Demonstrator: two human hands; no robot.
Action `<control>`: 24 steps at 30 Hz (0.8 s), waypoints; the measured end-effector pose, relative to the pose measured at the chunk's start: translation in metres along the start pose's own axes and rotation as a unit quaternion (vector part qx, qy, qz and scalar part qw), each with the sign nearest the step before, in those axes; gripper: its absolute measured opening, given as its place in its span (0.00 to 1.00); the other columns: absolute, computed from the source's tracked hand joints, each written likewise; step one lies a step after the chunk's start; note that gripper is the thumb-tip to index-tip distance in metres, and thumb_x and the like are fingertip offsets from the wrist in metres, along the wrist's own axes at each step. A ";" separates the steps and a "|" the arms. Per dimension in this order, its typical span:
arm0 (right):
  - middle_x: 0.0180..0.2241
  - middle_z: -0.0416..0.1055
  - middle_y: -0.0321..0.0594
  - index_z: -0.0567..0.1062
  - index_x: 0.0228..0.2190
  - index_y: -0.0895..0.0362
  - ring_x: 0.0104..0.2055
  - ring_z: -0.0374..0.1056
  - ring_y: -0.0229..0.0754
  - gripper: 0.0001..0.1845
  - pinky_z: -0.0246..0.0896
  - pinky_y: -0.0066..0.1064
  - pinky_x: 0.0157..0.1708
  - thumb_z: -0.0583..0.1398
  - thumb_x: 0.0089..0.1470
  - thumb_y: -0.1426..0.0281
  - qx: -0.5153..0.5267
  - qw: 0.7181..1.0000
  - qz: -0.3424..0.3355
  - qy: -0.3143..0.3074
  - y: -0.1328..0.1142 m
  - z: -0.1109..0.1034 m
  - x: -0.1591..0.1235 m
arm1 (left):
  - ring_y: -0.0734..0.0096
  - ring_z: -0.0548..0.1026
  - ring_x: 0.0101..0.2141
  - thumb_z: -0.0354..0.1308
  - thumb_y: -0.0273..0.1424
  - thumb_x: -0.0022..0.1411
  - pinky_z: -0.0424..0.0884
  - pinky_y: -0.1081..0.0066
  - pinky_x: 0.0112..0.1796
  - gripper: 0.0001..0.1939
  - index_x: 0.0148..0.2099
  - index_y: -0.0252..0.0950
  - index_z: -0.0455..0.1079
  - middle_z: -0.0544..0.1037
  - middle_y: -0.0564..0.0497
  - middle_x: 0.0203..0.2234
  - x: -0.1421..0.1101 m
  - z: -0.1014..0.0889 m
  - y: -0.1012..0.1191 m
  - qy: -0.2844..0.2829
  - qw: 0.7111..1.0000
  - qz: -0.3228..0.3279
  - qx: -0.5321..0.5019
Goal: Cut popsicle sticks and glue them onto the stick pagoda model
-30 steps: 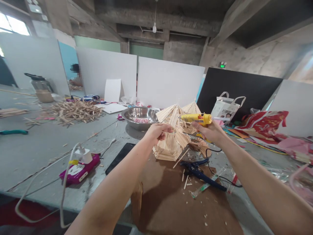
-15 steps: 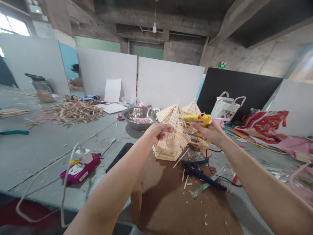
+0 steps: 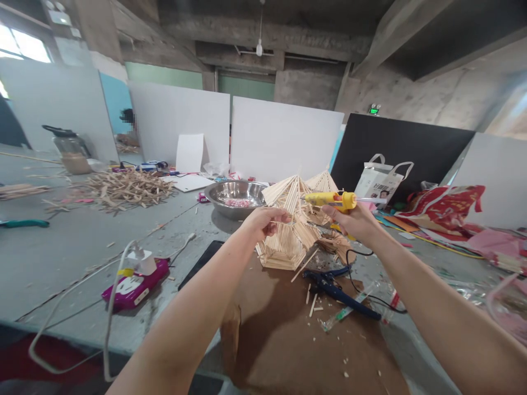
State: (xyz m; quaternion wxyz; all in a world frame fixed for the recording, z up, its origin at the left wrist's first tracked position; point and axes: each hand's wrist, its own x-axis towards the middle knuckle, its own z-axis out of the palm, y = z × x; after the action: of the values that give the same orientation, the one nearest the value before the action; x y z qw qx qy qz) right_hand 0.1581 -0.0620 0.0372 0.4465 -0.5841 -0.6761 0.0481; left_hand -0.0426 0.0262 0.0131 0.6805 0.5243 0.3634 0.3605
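One stick model at the brown board's far end; glue gun gripped in our right hand; our left hand curled beside the model, hold unclear; gluing, we judge, next needing steady aim.

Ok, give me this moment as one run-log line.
left hand: at stick model | right hand: holding yellow glue gun, pointed toward stick model | blue cutters: mostly on brown cardboard

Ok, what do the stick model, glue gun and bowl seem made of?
Stick model: probably bare wood, pale and matt, with separate strips visible.
Glue gun: likely yellow plastic, opaque and evenly coloured.
Bowl: polished metal, perhaps stainless steel, given bright reflections.
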 end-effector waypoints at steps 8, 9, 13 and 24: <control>0.13 0.61 0.34 0.72 0.25 0.58 0.17 0.56 0.33 0.18 0.49 0.27 0.14 0.54 0.42 0.56 -0.030 1.000 0.007 0.002 -0.003 -0.003 -0.003 | 0.87 0.54 0.09 0.56 0.35 0.43 0.44 0.78 0.12 0.13 0.29 0.28 0.69 0.74 0.47 0.20 -0.002 -0.001 -0.001 -0.008 1.000 -0.014 -0.016; 0.14 0.62 0.34 0.72 0.26 0.58 0.17 0.56 0.33 0.18 0.50 0.27 0.15 0.54 0.42 0.56 -0.029 1.000 0.005 0.001 -0.004 -0.004 -0.003 | 0.87 0.54 0.10 0.57 0.35 0.43 0.45 0.78 0.13 0.14 0.29 0.28 0.69 0.74 0.47 0.20 -0.002 -0.001 -0.002 -0.009 1.000 -0.010 -0.014; 0.15 0.64 0.35 0.72 0.28 0.57 0.18 0.58 0.34 0.17 0.51 0.27 0.15 0.54 0.43 0.57 -0.012 1.000 0.004 -0.004 -0.005 -0.004 -0.004 | 0.87 0.54 0.10 0.57 0.34 0.43 0.45 0.78 0.13 0.13 0.30 0.29 0.68 0.74 0.48 0.20 -0.002 0.001 -0.003 -0.004 1.000 0.009 -0.005; 0.18 0.65 0.33 0.67 0.22 0.57 0.10 0.53 0.27 0.15 0.45 0.23 0.07 0.58 0.39 0.58 0.240 0.959 0.085 0.127 0.013 -0.015 -0.036 | 0.85 0.57 0.10 0.54 0.40 0.45 0.48 0.79 0.13 0.16 0.29 0.31 0.66 0.72 0.49 0.19 -0.024 -0.002 -0.016 0.065 0.996 0.052 0.022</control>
State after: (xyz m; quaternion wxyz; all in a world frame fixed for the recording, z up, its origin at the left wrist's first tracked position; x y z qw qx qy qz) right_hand 0.1749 -0.0951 0.0192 0.6503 -0.5161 -0.5302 0.1722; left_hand -0.0535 0.0032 -0.0005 0.6241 0.5327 0.3865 0.4210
